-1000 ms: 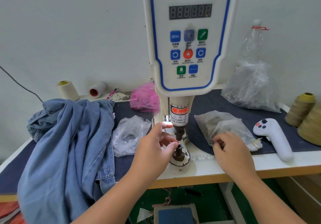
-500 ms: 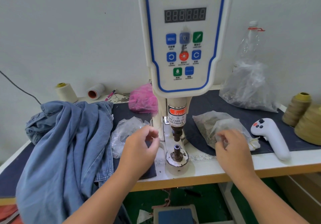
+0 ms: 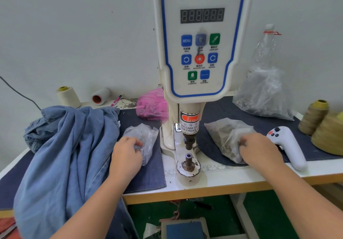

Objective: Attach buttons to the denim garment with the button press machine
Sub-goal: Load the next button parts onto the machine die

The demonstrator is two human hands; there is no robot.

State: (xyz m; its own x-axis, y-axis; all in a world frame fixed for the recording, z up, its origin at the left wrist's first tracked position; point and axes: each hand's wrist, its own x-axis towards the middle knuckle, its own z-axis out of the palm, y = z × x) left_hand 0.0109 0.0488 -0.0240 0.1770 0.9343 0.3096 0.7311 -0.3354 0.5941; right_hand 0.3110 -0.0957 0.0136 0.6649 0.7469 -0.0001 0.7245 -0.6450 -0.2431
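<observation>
Nearest, the left hand [image 3: 127, 157] curls its fingers into a small clear bag [image 3: 143, 136]; whether they pinch a button cannot be told. Opposite, the right hand [image 3: 259, 151] reaches curled fingers into a second clear bag [image 3: 225, 134]. Between them stands the button press machine [image 3: 188, 166], its lower die bare. Leftward, the denim garment [image 3: 63, 157] lies heaped on the table [image 3: 232, 175].

The left hand [image 3: 127, 157] has left the lower die [image 3: 188, 161] for the clear bag [image 3: 143, 140], apparently reaching inside.
</observation>
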